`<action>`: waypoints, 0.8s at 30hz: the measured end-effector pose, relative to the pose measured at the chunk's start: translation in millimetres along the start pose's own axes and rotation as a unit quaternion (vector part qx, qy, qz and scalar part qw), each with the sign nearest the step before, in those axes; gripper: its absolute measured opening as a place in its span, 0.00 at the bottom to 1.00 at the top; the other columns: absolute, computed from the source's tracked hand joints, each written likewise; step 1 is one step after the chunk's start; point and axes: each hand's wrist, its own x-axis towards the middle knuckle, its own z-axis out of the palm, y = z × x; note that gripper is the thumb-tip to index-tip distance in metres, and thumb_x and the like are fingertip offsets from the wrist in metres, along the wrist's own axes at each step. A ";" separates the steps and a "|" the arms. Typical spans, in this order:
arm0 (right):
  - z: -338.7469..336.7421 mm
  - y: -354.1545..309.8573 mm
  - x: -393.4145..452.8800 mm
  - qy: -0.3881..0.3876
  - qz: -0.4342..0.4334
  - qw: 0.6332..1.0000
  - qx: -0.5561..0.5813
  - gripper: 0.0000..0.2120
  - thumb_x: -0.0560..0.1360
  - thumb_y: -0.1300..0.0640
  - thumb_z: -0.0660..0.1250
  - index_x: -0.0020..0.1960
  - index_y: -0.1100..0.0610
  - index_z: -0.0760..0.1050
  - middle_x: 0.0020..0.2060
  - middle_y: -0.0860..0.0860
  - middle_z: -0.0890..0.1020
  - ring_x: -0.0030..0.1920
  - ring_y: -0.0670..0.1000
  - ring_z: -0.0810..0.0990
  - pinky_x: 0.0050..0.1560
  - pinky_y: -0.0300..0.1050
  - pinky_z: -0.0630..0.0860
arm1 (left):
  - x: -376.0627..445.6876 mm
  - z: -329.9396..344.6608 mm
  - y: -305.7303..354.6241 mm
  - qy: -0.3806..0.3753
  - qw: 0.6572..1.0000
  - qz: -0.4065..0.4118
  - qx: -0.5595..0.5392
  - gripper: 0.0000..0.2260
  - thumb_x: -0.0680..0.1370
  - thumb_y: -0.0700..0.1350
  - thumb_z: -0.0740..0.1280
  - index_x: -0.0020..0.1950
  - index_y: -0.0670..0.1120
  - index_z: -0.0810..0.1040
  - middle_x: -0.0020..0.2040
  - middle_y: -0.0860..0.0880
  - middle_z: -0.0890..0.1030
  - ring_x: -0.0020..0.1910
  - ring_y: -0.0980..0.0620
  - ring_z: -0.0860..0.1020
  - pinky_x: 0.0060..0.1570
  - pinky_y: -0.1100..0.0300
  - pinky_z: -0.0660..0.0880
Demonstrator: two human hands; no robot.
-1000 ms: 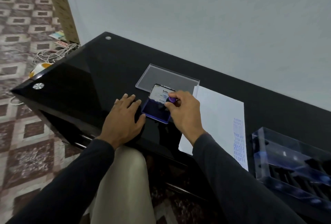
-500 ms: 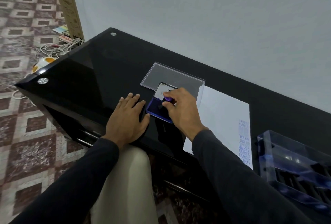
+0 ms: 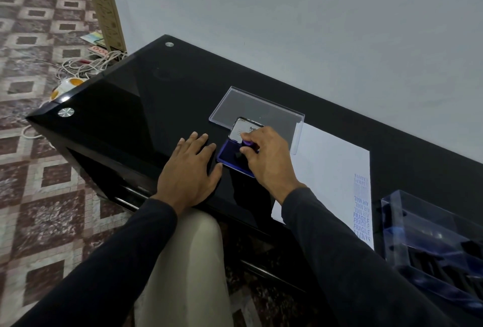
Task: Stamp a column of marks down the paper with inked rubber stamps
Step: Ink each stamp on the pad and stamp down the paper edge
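Note:
A blue ink pad [image 3: 229,157] lies open on the black glass table [image 3: 146,96], its white-lined lid [image 3: 243,129] tilted back. My right hand [image 3: 266,158] pinches a purple rubber stamp [image 3: 247,144] and holds it down on the pad. My left hand [image 3: 192,169] rests flat on the table, fingers straight, its thumb against the pad's left edge. To the right lies a white paper [image 3: 332,169] with a column of blue marks [image 3: 362,206] down its right side.
A clear plastic lid [image 3: 251,107] lies behind the ink pad. A clear stamp case [image 3: 439,245] with dark stamps stands at the right edge. The table's front edge runs over my knee [image 3: 188,261]. Cables [image 3: 86,65] lie on the tiled floor at the left.
My right hand stays on the ink pad with the stamp, shifting only slightly. My left hand keeps resting beside the pad. The view has drifted a little.

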 end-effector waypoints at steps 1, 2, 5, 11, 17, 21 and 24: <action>-0.3 0.2 -0.3 0.001 0.000 1.000 0.002 0.13 0.74 0.60 0.72 0.58 0.58 0.81 0.52 0.52 0.79 0.53 0.50 0.78 0.58 0.47 0.77 | -0.1 0.0 0.5 0.000 1.000 0.000 0.000 0.30 0.79 0.62 0.53 0.74 0.47 0.72 0.77 0.44 0.69 0.79 0.45 0.61 0.78 0.46 0.56; -0.6 0.4 -0.6 0.003 0.000 1.000 0.006 0.13 0.74 0.60 0.72 0.58 0.58 0.81 0.52 0.52 0.79 0.53 0.50 0.78 0.58 0.48 0.77 | -0.2 -0.4 0.8 0.001 1.000 0.000 0.000 0.30 0.79 0.62 0.53 0.74 0.47 0.72 0.76 0.44 0.69 0.79 0.45 0.61 0.78 0.46 0.56; -1.2 0.5 -1.8 0.000 0.004 1.000 0.007 0.13 0.73 0.60 0.73 0.58 0.58 0.81 0.52 0.52 0.79 0.53 0.50 0.78 0.58 0.47 0.77 | -0.4 -0.4 1.2 0.004 1.000 -0.002 -0.001 0.29 0.79 0.62 0.54 0.74 0.47 0.72 0.76 0.44 0.69 0.79 0.45 0.61 0.78 0.47 0.56; -6.2 1.3 -5.4 -0.011 -0.009 1.000 -0.002 0.13 0.76 0.59 0.70 0.60 0.58 0.81 0.55 0.52 0.80 0.56 0.49 0.78 0.61 0.45 0.76 | 0.2 0.8 0.4 0.002 1.000 0.000 0.003 0.28 0.81 0.61 0.56 0.74 0.47 0.72 0.77 0.44 0.69 0.79 0.45 0.61 0.78 0.47 0.56; -7.2 -1.1 -0.7 -0.015 -0.027 0.999 -0.025 0.10 0.78 0.63 0.67 0.57 0.61 0.82 0.52 0.55 0.81 0.54 0.53 0.79 0.59 0.48 0.76 | 0.9 0.2 0.7 -0.005 1.000 -0.003 -0.001 0.27 0.81 0.60 0.60 0.75 0.48 0.71 0.78 0.45 0.67 0.79 0.46 0.60 0.79 0.47 0.54; -6.8 -1.6 4.8 -0.032 -0.012 0.999 -0.019 0.11 0.79 0.62 0.66 0.60 0.61 0.81 0.55 0.56 0.81 0.57 0.53 0.78 0.62 0.43 0.72 | 1.5 0.3 0.0 -0.008 1.000 -0.004 -0.003 0.27 0.81 0.61 0.60 0.75 0.48 0.70 0.78 0.45 0.67 0.79 0.46 0.60 0.79 0.47 0.54; -5.1 -0.5 8.8 -0.032 0.000 0.999 -0.013 0.12 0.78 0.61 0.67 0.60 0.60 0.81 0.55 0.55 0.82 0.57 0.52 0.79 0.62 0.43 0.73 | 0.9 0.8 -0.2 0.000 1.000 -0.003 -0.003 0.27 0.80 0.61 0.58 0.74 0.48 0.72 0.77 0.44 0.68 0.79 0.45 0.61 0.78 0.46 0.56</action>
